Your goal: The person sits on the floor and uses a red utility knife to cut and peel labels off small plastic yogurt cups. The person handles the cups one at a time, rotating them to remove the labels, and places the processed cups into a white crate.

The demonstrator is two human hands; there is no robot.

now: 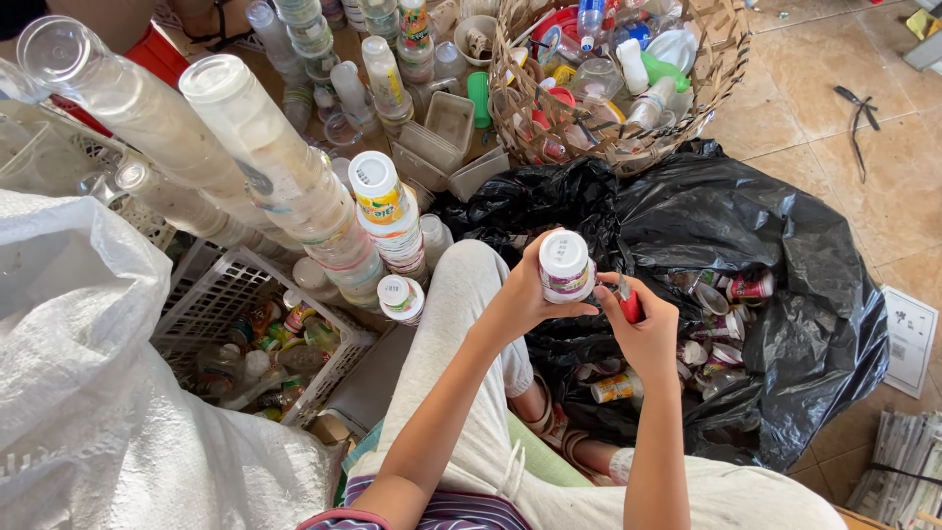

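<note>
Cup (566, 266) between both hands (589, 309).

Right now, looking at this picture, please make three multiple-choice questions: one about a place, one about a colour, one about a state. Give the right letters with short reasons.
1. Where does the woven basket stand?
A. Behind the black bag, at the top of the view
B. Inside the white plastic crate
C. On the person's lap

2. What colour is the handle of the tool in the right hand?
A. Green
B. Red
C. Yellow

3. How is the small plastic cup held?
A. Lying loose on the floor
B. Gripped in the left hand, white base toward the camera
C. Stacked on a tall column

Answers:
1 A: the basket, full of bottles, sits beyond the bag.
2 B: a red handle shows between the fingers.
3 B: the left fingers wrap the cup while the tool meets its side.
</note>
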